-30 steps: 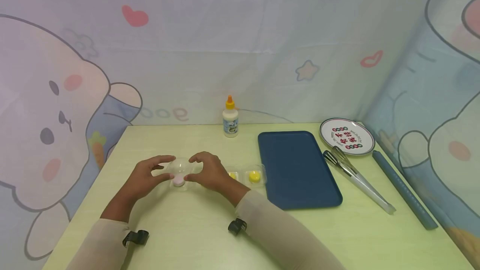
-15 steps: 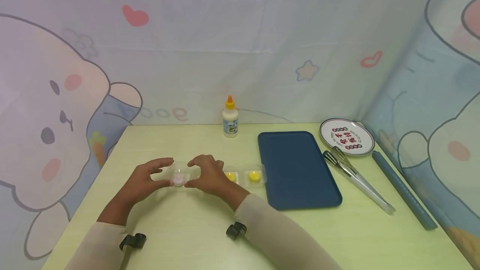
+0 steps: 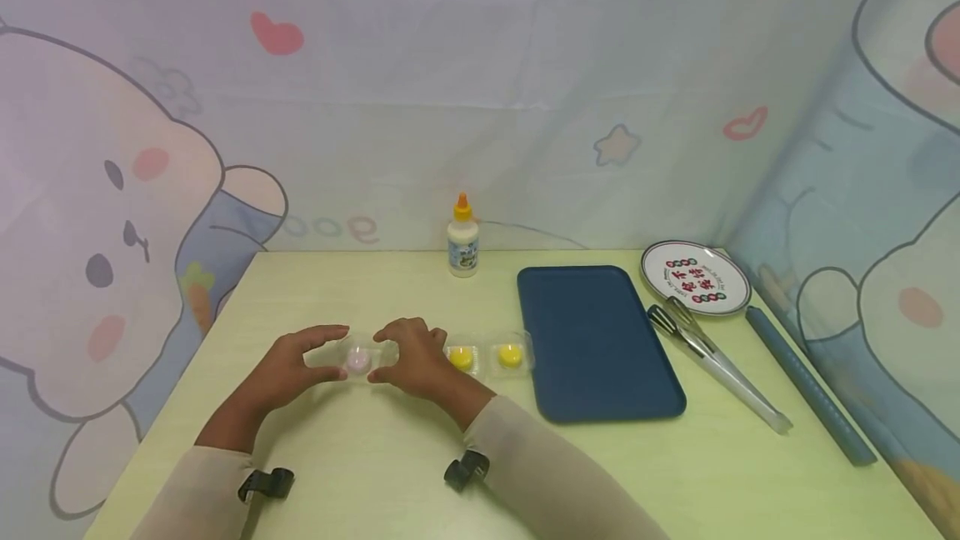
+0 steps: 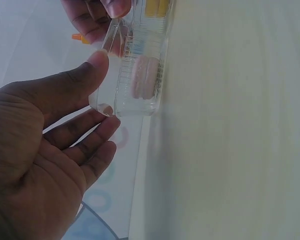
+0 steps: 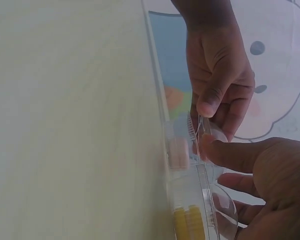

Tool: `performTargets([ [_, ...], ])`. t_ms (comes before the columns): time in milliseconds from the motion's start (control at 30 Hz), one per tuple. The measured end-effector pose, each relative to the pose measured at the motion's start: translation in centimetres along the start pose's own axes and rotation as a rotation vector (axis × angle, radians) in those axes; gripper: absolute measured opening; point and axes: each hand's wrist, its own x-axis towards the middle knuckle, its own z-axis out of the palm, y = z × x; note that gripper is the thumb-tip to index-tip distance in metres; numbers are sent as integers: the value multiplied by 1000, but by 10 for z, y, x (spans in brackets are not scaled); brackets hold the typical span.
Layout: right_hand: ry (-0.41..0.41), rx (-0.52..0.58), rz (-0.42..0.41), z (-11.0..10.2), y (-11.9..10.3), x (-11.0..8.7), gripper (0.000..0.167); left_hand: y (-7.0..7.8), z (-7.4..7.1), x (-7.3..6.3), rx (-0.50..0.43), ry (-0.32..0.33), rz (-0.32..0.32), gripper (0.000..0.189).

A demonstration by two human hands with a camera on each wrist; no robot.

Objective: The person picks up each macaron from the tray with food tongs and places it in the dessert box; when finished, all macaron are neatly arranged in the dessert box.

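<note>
A pink macaron [image 3: 358,361] sits in a clear plastic case at the left of a row on the table. Its clear lid [image 4: 102,95] is over the macaron, tilted against the ribbed base in the left wrist view. My left hand [image 3: 283,369] holds the lid's left edge between thumb and fingers. From the right, my right hand [image 3: 416,361] pinches the opposite edge. Beside that hand, two yellow macarons [image 3: 461,357] lie in clear cases, partly behind the right wrist. Whether the lid touches the base all round is unclear.
Right of the cases lies a dark blue tray [image 3: 600,344]. Metal tongs [image 3: 720,365], a round printed plate [image 3: 696,277] and a long blue-grey bar [image 3: 810,386] are farther right. A glue bottle [image 3: 462,244] stands at the back edge, before a printed curtain [image 3: 420,107].
Both hands have lowered slightly toward the table with the clear lid between them. The lid now lies lower over the pink macaron. Other things have stayed put.
</note>
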Motion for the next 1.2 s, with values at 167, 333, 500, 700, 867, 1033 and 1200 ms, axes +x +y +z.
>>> performTargets([
  [167, 4, -20, -6, 4, 0, 0, 52, -2, 1, -1, -12, 0, -14, 65],
  [333, -4, -47, -3, 5, 0, 2, 51, -4, 4, 0, -24, -4, -32, 64],
  [500, -6, -62, 11, 7, 1, 4, 50, -5, 6, 0, -35, 3, -21, 64],
  [700, 5, -92, 20, 9, 1, 5, 48, -5, 7, 0, -35, -3, -17, 63],
  [867, 7, -104, 35, 8, -1, 4, 47, -11, 10, 0, -27, 1, -48, 61],
  [1033, 5, -121, 54, 8, -1, 3, 48, -11, 10, 1, -25, 4, -50, 62],
  [1200, 2, -117, 59, 8, 0, 3, 50, -9, 9, 2, -6, 12, -36, 63],
])
